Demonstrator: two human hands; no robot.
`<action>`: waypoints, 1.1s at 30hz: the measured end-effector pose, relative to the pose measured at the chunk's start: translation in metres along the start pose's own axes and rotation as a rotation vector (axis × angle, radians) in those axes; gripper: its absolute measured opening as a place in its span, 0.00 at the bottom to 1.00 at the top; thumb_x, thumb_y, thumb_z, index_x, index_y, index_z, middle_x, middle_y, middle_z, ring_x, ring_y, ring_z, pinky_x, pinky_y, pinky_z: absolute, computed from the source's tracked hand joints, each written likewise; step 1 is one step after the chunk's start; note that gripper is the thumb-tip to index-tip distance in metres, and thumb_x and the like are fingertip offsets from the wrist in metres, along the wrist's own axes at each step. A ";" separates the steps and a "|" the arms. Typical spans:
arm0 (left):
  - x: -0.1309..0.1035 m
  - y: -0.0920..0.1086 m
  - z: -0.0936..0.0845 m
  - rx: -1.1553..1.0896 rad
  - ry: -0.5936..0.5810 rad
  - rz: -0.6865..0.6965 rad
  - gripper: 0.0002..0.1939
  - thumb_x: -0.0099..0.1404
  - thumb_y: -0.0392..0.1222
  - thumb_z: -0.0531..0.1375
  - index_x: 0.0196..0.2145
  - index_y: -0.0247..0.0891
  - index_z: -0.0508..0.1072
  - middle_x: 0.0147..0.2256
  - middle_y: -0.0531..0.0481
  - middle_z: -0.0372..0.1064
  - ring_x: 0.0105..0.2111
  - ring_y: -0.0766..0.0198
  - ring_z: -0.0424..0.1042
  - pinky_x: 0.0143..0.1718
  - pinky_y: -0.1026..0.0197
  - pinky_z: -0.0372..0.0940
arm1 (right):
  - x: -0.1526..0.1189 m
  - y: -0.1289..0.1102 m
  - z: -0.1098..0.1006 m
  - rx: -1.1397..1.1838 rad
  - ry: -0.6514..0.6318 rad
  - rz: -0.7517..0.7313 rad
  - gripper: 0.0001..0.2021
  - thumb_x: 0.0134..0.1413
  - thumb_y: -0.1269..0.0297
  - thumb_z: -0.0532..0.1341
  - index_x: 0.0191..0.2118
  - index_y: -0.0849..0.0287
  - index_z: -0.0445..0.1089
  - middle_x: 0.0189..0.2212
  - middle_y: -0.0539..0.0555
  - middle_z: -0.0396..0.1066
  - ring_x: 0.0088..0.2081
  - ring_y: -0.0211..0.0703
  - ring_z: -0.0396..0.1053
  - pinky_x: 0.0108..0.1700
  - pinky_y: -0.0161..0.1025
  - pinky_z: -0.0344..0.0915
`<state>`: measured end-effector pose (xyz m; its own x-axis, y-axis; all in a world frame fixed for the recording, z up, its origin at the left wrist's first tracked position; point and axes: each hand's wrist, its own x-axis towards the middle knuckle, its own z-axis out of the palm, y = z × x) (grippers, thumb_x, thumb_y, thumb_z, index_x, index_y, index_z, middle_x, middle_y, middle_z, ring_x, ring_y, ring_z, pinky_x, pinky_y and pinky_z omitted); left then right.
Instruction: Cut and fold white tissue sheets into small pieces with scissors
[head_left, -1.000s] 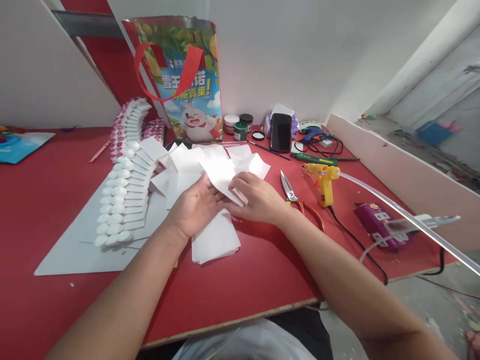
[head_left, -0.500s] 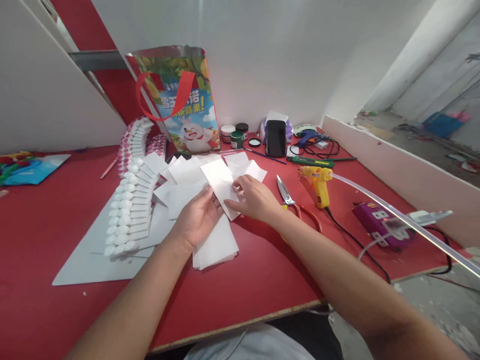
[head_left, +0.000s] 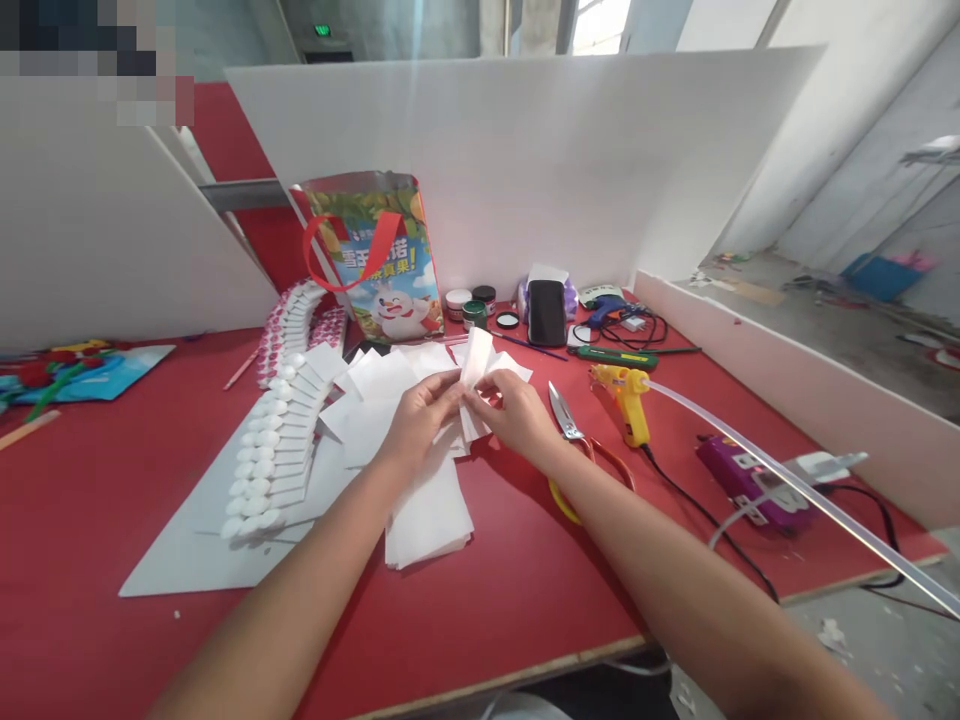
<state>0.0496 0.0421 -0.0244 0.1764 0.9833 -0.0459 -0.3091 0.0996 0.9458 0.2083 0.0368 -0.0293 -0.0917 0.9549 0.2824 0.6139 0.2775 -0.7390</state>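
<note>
A piece of white paper (head_left: pixel 478 355), gathered into a narrow folded strip, stands upright between my hands. My left hand (head_left: pixel 429 412) pinches its left side near the middle, and my right hand (head_left: pixel 517 410) pinches the right side, with the fingertips of both almost meeting. Below them on the table lies a stack of white paper strips (head_left: pixel 427 515). More loose white paper sheets (head_left: pixel 375 415) spread out behind and left of my left hand. Scissors (head_left: pixel 568 418) with orange and yellow handles lie partly under my right forearm.
Left, a curved row of white plastic spoons (head_left: pixel 264 455) rests on a white board (head_left: pixel 184 540). A printed bag (head_left: pixel 382 260), paint jars (head_left: pixel 474 315) and a black phone (head_left: pixel 547 312) stand behind. At right are a yellow glue gun (head_left: pixel 628 400) with a long glue stick and a purple box (head_left: pixel 750 485).
The paper, flat and wide before, is now folded into a narrow strip. My left hand has turned from palm-up to a pinch, closer to my right hand. The view has tilted upward.
</note>
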 end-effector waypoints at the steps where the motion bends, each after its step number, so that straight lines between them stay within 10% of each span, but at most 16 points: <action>1: 0.002 -0.005 -0.001 -0.006 0.008 0.010 0.22 0.52 0.49 0.74 0.43 0.36 0.80 0.38 0.45 0.80 0.37 0.57 0.78 0.44 0.56 0.70 | 0.000 0.002 0.002 0.015 0.006 0.005 0.08 0.59 0.59 0.64 0.36 0.57 0.67 0.38 0.56 0.73 0.38 0.44 0.72 0.40 0.40 0.67; 15: 0.009 -0.020 -0.010 -0.037 0.139 0.059 0.16 0.48 0.46 0.74 0.32 0.36 0.78 0.28 0.52 0.75 0.29 0.66 0.72 0.36 0.62 0.67 | 0.018 -0.017 0.010 0.171 -0.037 0.299 0.17 0.47 0.60 0.70 0.42 0.57 0.67 0.44 0.59 0.77 0.44 0.50 0.76 0.46 0.46 0.70; 26: 0.010 -0.016 -0.013 -0.109 0.250 0.122 0.12 0.50 0.42 0.70 0.30 0.38 0.72 0.27 0.54 0.72 0.28 0.67 0.71 0.35 0.62 0.67 | 0.018 0.018 -0.015 0.449 0.259 0.263 0.08 0.51 0.57 0.60 0.30 0.56 0.66 0.23 0.46 0.66 0.24 0.37 0.62 0.27 0.35 0.58; 33: 0.015 -0.015 -0.021 -0.150 0.354 0.145 0.13 0.52 0.43 0.68 0.30 0.39 0.67 0.23 0.59 0.62 0.22 0.72 0.63 0.26 0.67 0.60 | 0.031 0.027 -0.036 1.015 0.441 0.342 0.12 0.43 0.59 0.65 0.27 0.53 0.60 0.22 0.46 0.65 0.25 0.39 0.65 0.29 0.37 0.66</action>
<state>0.0374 0.0585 -0.0459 -0.2037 0.9778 -0.0481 -0.4442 -0.0485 0.8946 0.2500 0.0702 -0.0186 0.3614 0.9323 0.0137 -0.3765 0.1593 -0.9126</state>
